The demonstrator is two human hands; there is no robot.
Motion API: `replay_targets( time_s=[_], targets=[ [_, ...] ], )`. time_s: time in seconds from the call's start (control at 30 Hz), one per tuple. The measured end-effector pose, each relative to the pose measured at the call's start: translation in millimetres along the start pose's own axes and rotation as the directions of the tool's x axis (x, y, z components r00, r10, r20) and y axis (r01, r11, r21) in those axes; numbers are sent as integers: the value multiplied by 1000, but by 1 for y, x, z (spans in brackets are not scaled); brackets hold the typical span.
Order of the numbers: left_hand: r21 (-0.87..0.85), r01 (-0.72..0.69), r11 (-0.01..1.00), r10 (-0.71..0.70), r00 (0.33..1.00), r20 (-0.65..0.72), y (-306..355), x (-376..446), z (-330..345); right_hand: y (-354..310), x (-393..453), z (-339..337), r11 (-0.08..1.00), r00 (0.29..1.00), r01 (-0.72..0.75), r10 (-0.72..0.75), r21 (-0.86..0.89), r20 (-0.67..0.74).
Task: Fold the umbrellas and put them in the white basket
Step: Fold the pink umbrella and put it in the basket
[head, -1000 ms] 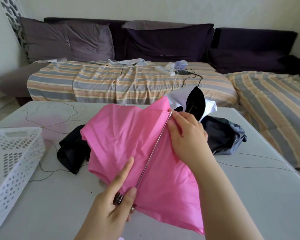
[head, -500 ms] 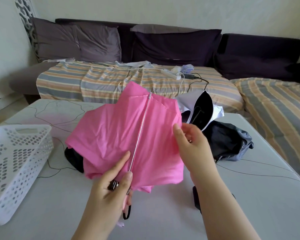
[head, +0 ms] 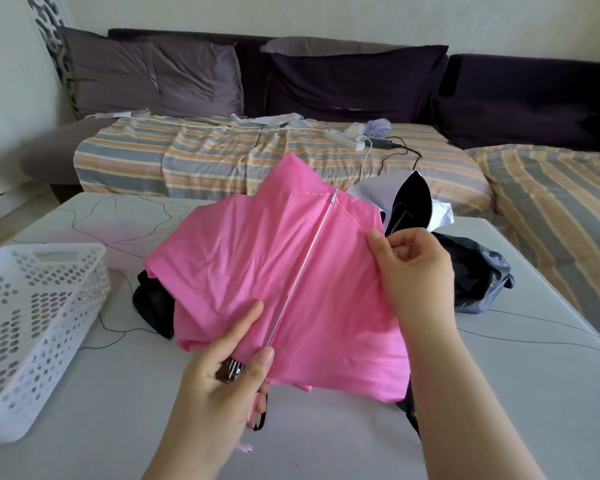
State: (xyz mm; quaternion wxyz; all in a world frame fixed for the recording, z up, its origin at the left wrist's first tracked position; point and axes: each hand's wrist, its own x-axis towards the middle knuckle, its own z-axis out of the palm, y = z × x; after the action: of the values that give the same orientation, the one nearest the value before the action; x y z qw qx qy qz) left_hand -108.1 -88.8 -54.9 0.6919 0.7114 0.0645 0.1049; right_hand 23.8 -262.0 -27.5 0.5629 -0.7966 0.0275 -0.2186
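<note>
Grey and smooth, the table (head: 499,393) carried everything, and thin dark lines ran across its top. Nearest to the camera, the left hand (head: 215,386) was curled around the gathered rib ends at the bottom of the pink umbrella (head: 257,271), with the thumb lying up on the cloth. The right hand (head: 413,268) pinched the right edge of the pink cloth between thumb and fingers. A silver rib (head: 302,275) ran up the middle of the canopy, which was held above the table and was still loose, not rolled. The white basket (head: 32,323) stood at the left, near but apart from it, and I saw no umbrella inside.

I think the slippery cloth could slide out of the pinch, so the folds would open again; the thin rib could also bend if it were pressed sideways. Behind the pink one lay a black umbrella (head: 153,299) and a dark grey umbrella (head: 478,271), with a white and black umbrella (head: 406,199) standing partly open. Further back was a sofa with a striped cover (head: 187,157), a power strip (head: 343,138) and dark cushions (head: 354,81)
</note>
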Motion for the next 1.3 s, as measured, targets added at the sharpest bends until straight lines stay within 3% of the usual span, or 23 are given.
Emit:
replay_targets(
  time_s=[0.1, 0.27, 0.43, 0.5, 0.57, 0.63, 0.73, 0.87, 1.07, 1.2, 1.3],
  targets=[
    [-21, 4, 1000, -4, 1000, -10, -6, 2, -2, -4, 0, -3, 998, 998, 67, -67, -4, 22],
    [-31, -5, 1000, 6, 1000, 20, 0, -2, 1, -6, 2, -5, 976, 977, -133, 100, 170, 187],
    [-29, -31, 999, 32, 999, 44, -4, 0, -2, -10, -1, -7, 958, 931, -169, 77, 234, 357],
    [-34, -41, 999, 43, 996, 73, -6, 0, -3, -13, -1, -7, 985, 940, -98, 44, 143, 339],
    [-17, -44, 999, 46, 994, 98, -9, -2, -2, -11, 1, -5, 999, 974, 33, -28, -16, 226],
    [-13, -11, 1000, 12, 994, 105, -11, -3, 1, -9, 1, -4, 996, 997, 12, -6, -91, 74],
    [-21, 10, 1000, -8, 995, 103, -9, -4, 4, -4, -1, -4, 998, 997, -63, 62, -25, -35],
    [-18, 10, 1000, -8, 994, 106, -6, -3, 3, -2, 0, -1, 999, 999, -48, 48, 7, 1],
    [-11, 20, 1000, -18, 989, 144, -12, -3, 2, -4, -1, -1, 969, 986, -122, 93, 217, 137],
    [-12, 31, 999, -29, 991, 129, -16, 0, 1, -5, 1, -2, 964, 993, -85, 60, 252, 104],
    [-33, 23, 999, -20, 995, 95, -15, 1, 3, -6, 0, 2, 914, 976, -207, 167, 348, 140]
  ],
)
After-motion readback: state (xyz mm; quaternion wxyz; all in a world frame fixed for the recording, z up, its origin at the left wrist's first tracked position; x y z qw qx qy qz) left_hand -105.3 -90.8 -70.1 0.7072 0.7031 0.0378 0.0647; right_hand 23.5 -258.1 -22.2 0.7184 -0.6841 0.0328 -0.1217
